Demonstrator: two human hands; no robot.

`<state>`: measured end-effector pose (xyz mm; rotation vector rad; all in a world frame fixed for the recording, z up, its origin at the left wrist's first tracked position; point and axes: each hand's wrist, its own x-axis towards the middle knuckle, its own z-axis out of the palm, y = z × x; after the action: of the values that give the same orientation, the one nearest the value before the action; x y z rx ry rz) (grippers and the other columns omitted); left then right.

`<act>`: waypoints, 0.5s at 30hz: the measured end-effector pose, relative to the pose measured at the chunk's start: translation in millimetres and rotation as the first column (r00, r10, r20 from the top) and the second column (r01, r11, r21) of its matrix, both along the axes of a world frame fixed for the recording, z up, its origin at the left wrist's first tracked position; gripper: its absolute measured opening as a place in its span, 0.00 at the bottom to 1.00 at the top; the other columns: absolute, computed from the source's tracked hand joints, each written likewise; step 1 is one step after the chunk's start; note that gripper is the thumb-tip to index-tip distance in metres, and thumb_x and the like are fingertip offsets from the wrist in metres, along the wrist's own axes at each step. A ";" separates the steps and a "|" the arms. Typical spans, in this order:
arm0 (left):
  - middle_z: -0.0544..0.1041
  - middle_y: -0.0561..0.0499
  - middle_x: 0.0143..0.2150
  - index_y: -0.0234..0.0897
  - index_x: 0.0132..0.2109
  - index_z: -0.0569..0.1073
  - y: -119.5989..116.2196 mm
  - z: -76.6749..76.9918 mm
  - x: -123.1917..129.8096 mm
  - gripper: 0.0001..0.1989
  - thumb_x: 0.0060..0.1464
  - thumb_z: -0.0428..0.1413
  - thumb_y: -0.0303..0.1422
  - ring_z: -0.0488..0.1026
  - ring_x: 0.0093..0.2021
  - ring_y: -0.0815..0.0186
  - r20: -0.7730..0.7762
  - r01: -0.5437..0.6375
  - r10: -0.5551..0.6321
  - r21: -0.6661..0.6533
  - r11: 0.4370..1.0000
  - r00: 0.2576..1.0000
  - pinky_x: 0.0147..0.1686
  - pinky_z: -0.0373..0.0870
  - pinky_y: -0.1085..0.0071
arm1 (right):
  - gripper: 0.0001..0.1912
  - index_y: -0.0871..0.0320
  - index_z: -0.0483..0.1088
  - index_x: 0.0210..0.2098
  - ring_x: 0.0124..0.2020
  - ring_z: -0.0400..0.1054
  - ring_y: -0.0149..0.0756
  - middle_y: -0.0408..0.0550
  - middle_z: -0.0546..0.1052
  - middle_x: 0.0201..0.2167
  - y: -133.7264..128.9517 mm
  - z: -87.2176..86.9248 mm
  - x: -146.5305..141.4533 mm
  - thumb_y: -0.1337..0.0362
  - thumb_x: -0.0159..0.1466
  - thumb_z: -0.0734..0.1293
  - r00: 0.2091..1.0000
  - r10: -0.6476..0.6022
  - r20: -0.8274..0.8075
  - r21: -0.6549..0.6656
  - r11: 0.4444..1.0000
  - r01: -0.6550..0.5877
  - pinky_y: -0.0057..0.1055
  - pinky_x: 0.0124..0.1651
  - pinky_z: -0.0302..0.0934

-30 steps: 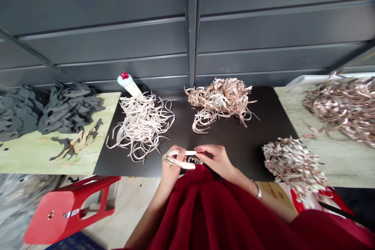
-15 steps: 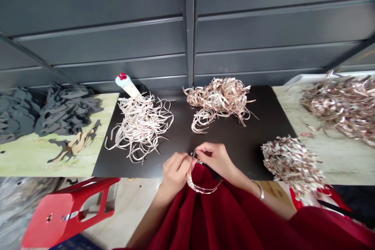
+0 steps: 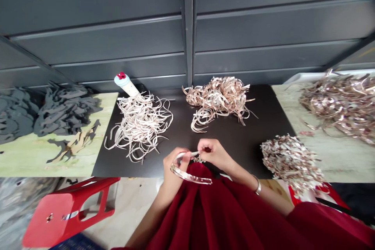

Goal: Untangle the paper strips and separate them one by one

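Panels (image 3: 263, 27), dark grey, behind everything; black mat (image 3: 260, 113) on the tabletop below. Shiny copper heap (image 3: 345, 105) at far right, grey cutouts (image 3: 63, 111) at far left. On the mat, pale strips (image 3: 143, 123) lie left and copper strips (image 3: 225, 95) lie mid-back, both loose and long. Short-piece pile (image 3: 291, 160) sits at the mat's right edge, partly overhanging. Left hand (image 3: 174, 166) has thumb and fingers nearly closed, pinching the held strip (image 3: 190, 177), maybe several layered. Right hand (image 3: 215, 154) is curled, fingertips together at the strip's near-straight end. Strip spans the hands at the mat's front edge, then loops round outside the left hand, its shiny free end over the red garment. Handling looks partway: strip in hand, not released, many long ones still lying loose. Vs half a second ago: left fingers were bunched over the strip, loop hanging below; now the left hand is turned more open and the loop swings out left. Right hand sits slightly higher. Heaps look unchanged.
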<state>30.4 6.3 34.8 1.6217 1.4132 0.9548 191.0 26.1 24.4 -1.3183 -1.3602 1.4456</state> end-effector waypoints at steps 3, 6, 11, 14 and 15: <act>0.76 0.51 0.21 0.34 0.29 0.73 4.3 0.7 0.6 0.14 0.53 0.55 0.41 0.74 0.22 0.67 0.169 0.018 0.022 -0.230 0.973 0.985 0.24 0.68 0.75 | 0.02 0.59 0.60 0.15 0.17 0.50 0.23 0.36 0.60 0.13 -0.3 6.3 0.8 0.70 0.43 0.59 0.993 0.069 -0.097 -0.094 0.993 -0.078 0.21 0.21 0.42; 0.76 0.50 0.19 0.33 0.28 0.73 5.8 -4.4 0.4 0.16 0.47 0.59 0.44 0.73 0.20 0.66 0.286 0.059 0.059 -0.388 0.920 0.957 0.22 0.68 0.74 | 0.02 0.60 0.60 0.15 0.17 0.48 0.22 0.35 0.59 0.12 -0.3 10.5 0.9 0.70 0.42 0.59 0.963 0.132 -0.233 -0.173 0.969 -0.175 0.21 0.20 0.41; 0.77 0.49 0.21 0.32 0.29 0.74 3.1 -9.1 -2.4 0.15 0.44 0.62 0.42 0.73 0.21 0.67 0.439 0.130 0.101 -0.465 0.876 0.893 0.23 0.68 0.73 | 0.01 0.59 0.62 0.16 0.15 0.43 0.22 0.33 0.56 0.11 0.3 7.9 2.8 0.70 0.42 0.60 0.921 0.157 -0.355 -0.232 0.940 -0.250 0.22 0.18 0.37; 0.77 0.49 0.21 0.32 0.28 0.75 3.9 -1.0 -2.3 0.11 0.45 0.61 0.38 0.73 0.21 0.67 0.377 0.152 0.023 -0.428 0.891 0.926 0.24 0.69 0.73 | 0.01 0.59 0.61 0.17 0.16 0.45 0.22 0.34 0.57 0.12 -0.4 6.6 4.4 0.70 0.42 0.59 0.926 0.189 -0.327 -0.191 0.946 -0.261 0.22 0.19 0.38; 0.77 0.50 0.20 0.33 0.28 0.75 4.7 3.3 -1.6 0.09 0.46 0.60 0.36 0.73 0.21 0.67 0.326 0.143 -0.003 -0.407 0.902 0.946 0.24 0.68 0.73 | 0.01 0.59 0.61 0.17 0.17 0.46 0.23 0.35 0.58 0.13 -0.6 6.6 5.1 0.70 0.43 0.59 0.934 0.204 -0.295 -0.166 0.951 -0.260 0.22 0.20 0.39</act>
<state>28.8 11.0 38.1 1.1290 1.2213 0.7553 196.1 25.5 31.0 -1.0515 -1.2396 1.8957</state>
